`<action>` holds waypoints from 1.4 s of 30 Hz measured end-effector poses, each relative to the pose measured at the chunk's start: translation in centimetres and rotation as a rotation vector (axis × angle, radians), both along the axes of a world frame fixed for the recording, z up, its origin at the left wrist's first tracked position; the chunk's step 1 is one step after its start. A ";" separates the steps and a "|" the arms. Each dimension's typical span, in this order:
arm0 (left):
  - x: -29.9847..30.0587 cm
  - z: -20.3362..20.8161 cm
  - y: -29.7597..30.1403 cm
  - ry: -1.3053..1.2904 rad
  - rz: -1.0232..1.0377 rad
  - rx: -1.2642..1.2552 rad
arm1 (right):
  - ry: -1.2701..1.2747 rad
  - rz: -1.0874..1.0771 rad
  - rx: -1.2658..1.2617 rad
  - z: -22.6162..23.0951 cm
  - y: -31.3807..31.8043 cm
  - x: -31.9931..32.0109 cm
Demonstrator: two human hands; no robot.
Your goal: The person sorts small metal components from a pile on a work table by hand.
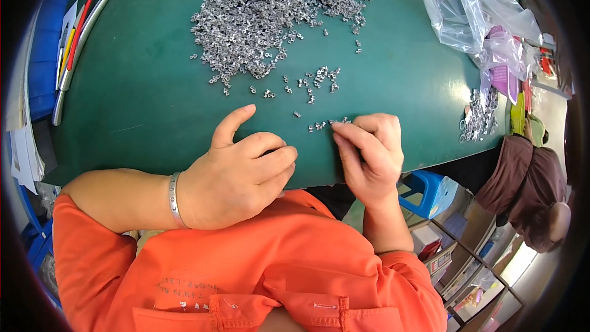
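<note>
While my right hand [375, 154] has thumb and forefinger closed together at small metal pieces [318, 126] near the worktop's [147, 86] front edge, my left hand [239, 175] curls, one finger raised, its grip untellable; their heap [270, 18] lies farther from that edge.

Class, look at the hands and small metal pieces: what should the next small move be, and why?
Probably the right hand should draw one piece from the short row of metal pieces: its fingertips are at that row, while the left hand is apart from it. Whether a piece is pinched is hard to tell.
</note>
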State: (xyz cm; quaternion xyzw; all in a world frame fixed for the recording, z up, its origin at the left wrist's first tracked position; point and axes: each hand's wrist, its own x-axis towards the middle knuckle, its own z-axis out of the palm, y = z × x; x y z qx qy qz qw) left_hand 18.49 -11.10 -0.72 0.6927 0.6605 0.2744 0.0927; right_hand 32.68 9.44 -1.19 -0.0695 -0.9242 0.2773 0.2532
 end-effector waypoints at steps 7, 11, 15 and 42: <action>-0.1 -0.1 0.1 -0.012 -0.009 -0.002 | -0.073 0.038 0.038 0.1 0.0 -0.2; 0.0 0.0 0.0 -0.016 -0.012 -0.001 | -0.084 0.068 0.093 0.3 -0.3 0.0; 0.0 0.0 0.0 -0.020 -0.002 -0.011 | -0.030 -0.010 -0.091 0.2 0.2 0.8; 0.0 -0.1 -0.1 -0.009 0.009 0.021 | -0.022 0.054 0.095 -0.1 -0.7 -0.9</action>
